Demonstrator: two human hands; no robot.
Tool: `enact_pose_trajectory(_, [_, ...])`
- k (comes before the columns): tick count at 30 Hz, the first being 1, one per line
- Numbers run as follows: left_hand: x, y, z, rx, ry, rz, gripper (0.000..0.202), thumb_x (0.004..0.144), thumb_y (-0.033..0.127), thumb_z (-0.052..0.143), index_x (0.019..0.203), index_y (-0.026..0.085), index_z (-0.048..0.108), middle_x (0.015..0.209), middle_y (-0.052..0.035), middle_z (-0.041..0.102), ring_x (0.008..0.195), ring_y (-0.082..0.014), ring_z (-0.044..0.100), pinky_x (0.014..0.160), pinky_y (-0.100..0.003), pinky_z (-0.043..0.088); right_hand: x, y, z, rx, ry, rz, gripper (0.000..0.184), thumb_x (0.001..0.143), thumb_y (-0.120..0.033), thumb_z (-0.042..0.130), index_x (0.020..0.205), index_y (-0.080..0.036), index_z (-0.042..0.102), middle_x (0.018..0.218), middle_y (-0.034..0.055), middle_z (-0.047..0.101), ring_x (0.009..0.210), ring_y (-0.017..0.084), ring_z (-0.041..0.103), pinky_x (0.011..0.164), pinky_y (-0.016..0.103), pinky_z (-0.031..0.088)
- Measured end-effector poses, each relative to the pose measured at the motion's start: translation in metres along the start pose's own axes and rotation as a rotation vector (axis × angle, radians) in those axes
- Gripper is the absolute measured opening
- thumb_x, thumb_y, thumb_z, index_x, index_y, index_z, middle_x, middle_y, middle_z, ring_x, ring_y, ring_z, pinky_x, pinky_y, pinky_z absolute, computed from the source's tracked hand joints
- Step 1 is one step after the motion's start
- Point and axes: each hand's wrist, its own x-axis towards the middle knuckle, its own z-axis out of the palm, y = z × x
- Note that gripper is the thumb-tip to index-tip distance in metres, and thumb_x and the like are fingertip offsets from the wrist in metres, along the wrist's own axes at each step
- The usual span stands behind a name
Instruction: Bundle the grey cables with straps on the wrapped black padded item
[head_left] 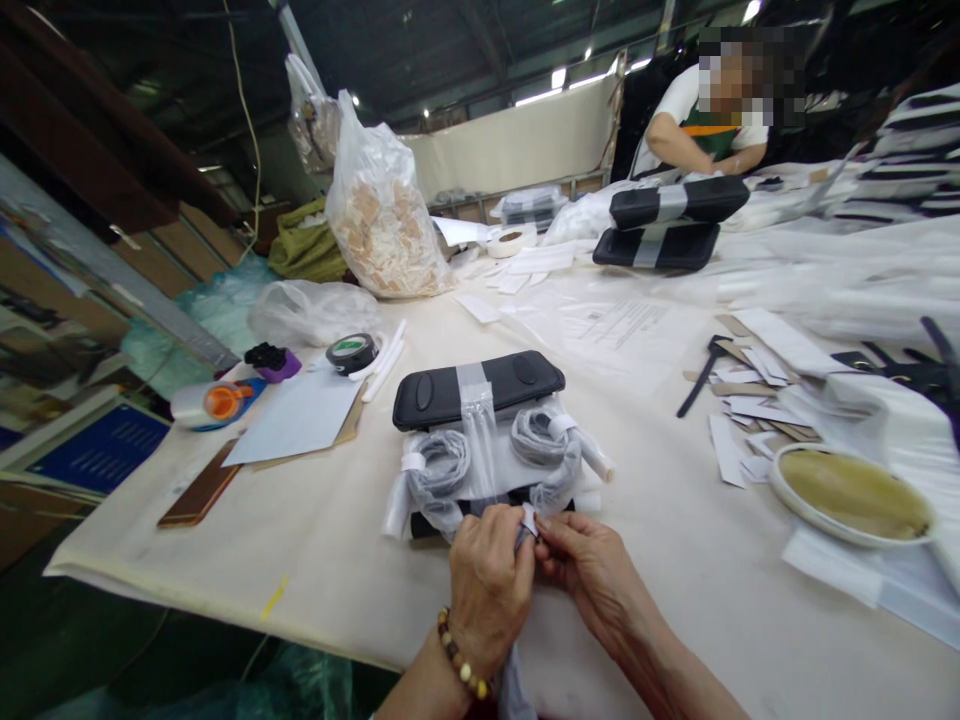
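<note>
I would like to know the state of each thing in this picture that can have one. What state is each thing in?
left hand: pinching the wrap
right hand: pinching the wrap
white plastic wrap: gathered between both hands
black padded piece: lying flat, banded with clear plastic
gray straps: coiled, bound with white bands
bag of tan pieces: full, standing upright
black tape roll: lying on its side
white oval dish: holding yellowish contents

I see the left hand (487,590) and right hand (592,585) pinching a small white tag (529,521) at the near edge of a crumpled clear plastic wrap (480,445). Two coiled grey straps (439,470) with white paper bands (413,462) lie side by side in the wrap, just in front of a flat black padded oblong case (478,390).
</note>
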Motion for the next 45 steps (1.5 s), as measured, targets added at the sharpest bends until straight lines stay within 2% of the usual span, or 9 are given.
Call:
enact_pose_trajectory(6, [-0.001, 0.000, 0.001, 0.039, 0.018, 0.063, 0.019, 0.086, 0.011, 0.039, 0.091, 0.016, 0.056, 0.076, -0.0030, 0.060, 0.066, -0.0161, 0.053, 0.059, -0.030, 0.036, -0.006, 0.005, 0.001, -0.039, 0.035, -0.088, 0.045, 0.043, -0.041, 0.084, 0.070, -0.012, 0.063, 0.055, -0.0008, 0.061, 0.048, 0.008, 0.053, 0.048, 0.018, 0.045])
enact_pose_trajectory(10, [-0.001, 0.000, 0.003, 0.060, 0.025, 0.079, 0.018, 0.086, 0.010, 0.040, 0.092, 0.014, 0.057, 0.077, -0.0035, 0.060, 0.065, -0.0163, 0.053, 0.059, -0.030, 0.036, -0.008, 0.005, 0.000, -0.071, 0.012, -0.112, 0.044, 0.048, -0.043, 0.082, 0.075, -0.015, 0.060, 0.057, -0.0013, 0.061, 0.049, 0.009, 0.053, 0.049, 0.020, 0.045])
enact_pose_trajectory(19, [-0.001, -0.001, 0.002, 0.056, 0.060, 0.059, 0.017, 0.088, 0.014, 0.038, 0.095, 0.014, 0.053, 0.080, -0.0049, 0.063, 0.071, -0.0173, 0.058, 0.060, -0.030, 0.039, -0.002, 0.002, -0.002, -0.148, -0.029, -0.139, 0.039, 0.049, -0.043, 0.080, 0.063, -0.013, 0.058, 0.051, -0.0013, 0.058, 0.047, 0.008, 0.050, 0.050, 0.020, 0.040])
enact_pose_trajectory(33, [0.002, 0.000, -0.001, 0.037, 0.034, 0.049, 0.017, 0.089, 0.017, 0.039, 0.093, 0.014, 0.055, 0.078, -0.0039, 0.064, 0.068, -0.0162, 0.058, 0.060, -0.029, 0.042, 0.004, 0.007, -0.009, -0.123, -0.093, -0.167, 0.034, 0.055, -0.041, 0.077, 0.062, -0.015, 0.057, 0.052, -0.0008, 0.059, 0.048, 0.008, 0.049, 0.051, 0.021, 0.038])
enact_pose_trajectory(38, [0.002, -0.001, -0.002, -0.024, 0.008, 0.056, 0.018, 0.089, 0.016, 0.042, 0.095, 0.018, 0.058, 0.080, -0.0012, 0.063, 0.068, -0.0150, 0.056, 0.060, -0.028, 0.039, 0.005, 0.006, -0.011, -0.113, -0.100, -0.169, 0.034, 0.054, -0.040, 0.079, 0.060, -0.014, 0.058, 0.052, 0.0007, 0.060, 0.048, 0.009, 0.049, 0.050, 0.021, 0.037])
enact_pose_trajectory(41, [0.000, -0.001, -0.001, -0.020, 0.002, 0.045, 0.018, 0.089, 0.016, 0.043, 0.092, 0.020, 0.060, 0.079, -0.0005, 0.062, 0.065, -0.0147, 0.053, 0.059, -0.028, 0.037, 0.003, 0.008, -0.008, -0.071, -0.075, -0.172, 0.034, 0.052, -0.039, 0.080, 0.061, -0.013, 0.058, 0.052, 0.0005, 0.060, 0.047, 0.008, 0.048, 0.049, 0.021, 0.036])
enact_pose_trajectory(45, [-0.001, -0.002, 0.001, 0.018, -0.007, 0.049, 0.018, 0.087, 0.013, 0.044, 0.089, 0.019, 0.061, 0.076, -0.0004, 0.060, 0.062, -0.0149, 0.049, 0.058, -0.029, 0.034, -0.002, 0.011, -0.001, 0.020, 0.027, -0.134, 0.039, 0.046, -0.039, 0.083, 0.063, -0.014, 0.058, 0.051, -0.0017, 0.059, 0.047, 0.007, 0.049, 0.047, 0.018, 0.033])
